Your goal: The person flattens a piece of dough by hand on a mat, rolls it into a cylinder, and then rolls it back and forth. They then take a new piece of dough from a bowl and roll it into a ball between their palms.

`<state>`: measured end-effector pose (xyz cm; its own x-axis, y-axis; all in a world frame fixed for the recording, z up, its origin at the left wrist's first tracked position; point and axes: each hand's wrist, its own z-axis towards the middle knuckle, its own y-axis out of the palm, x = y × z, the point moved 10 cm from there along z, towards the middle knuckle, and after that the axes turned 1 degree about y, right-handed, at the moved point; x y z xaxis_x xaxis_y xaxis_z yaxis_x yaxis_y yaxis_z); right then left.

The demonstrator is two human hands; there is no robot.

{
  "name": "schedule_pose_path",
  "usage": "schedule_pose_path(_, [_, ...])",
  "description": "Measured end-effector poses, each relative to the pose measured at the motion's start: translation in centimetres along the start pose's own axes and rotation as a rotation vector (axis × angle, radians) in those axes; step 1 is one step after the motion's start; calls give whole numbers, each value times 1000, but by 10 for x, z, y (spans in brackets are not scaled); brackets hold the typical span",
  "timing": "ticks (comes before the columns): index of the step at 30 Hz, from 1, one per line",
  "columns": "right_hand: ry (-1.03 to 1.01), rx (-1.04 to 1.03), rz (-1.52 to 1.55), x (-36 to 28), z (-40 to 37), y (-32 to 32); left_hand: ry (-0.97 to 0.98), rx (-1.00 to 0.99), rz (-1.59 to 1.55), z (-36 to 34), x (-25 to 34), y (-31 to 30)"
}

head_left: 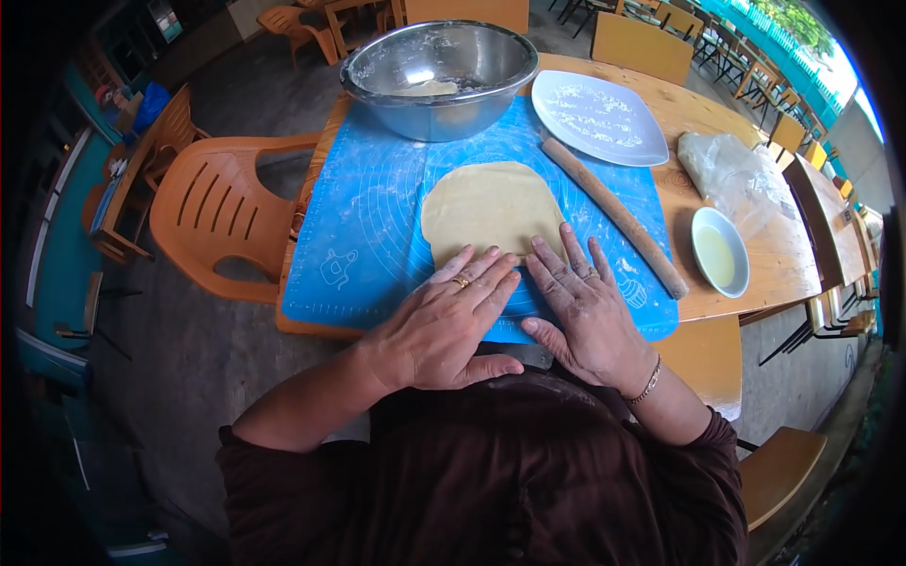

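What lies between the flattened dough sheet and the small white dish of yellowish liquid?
In the head view, the rolling pin lies diagonally between dough sheet and dish, along the blue mat's right edge.

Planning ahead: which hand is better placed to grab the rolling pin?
Right hand, likely: the rolling pin lies on the mat just to its right, while the left hand rests farther off.

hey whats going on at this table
A person has a flat sheet of dough laid out on a blue mat. The left hand and the right hand both lie flat, palms down, at the dough's near edge. A rolling pin lies untouched on the mat to the right. Beyond are a metal bowl holding a bit of dough, a floured white plate and a small dish of yellowish liquid.
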<state>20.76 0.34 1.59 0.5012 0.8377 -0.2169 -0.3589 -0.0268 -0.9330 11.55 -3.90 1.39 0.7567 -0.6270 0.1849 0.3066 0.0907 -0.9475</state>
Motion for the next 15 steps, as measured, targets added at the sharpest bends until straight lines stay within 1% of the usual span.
schedule_pose_path(3, [-7,-11,3,0,0,5,-5,-21,3,1,1,5])
schedule_pose_path(5, [-6,-3,-5,4,5,7,-38,18,-22,6,-9,3])
schedule_pose_path(10, [41,14,13,16,18,5,-55,41,-64,13,-27,2])
schedule_pose_path(13, [19,35,16,9,14,-1,-53,85,-8,9,-19,-8])
schedule_pose_path(15, [18,26,11,5,6,-4,-40,78,-3,-2,-6,-14])
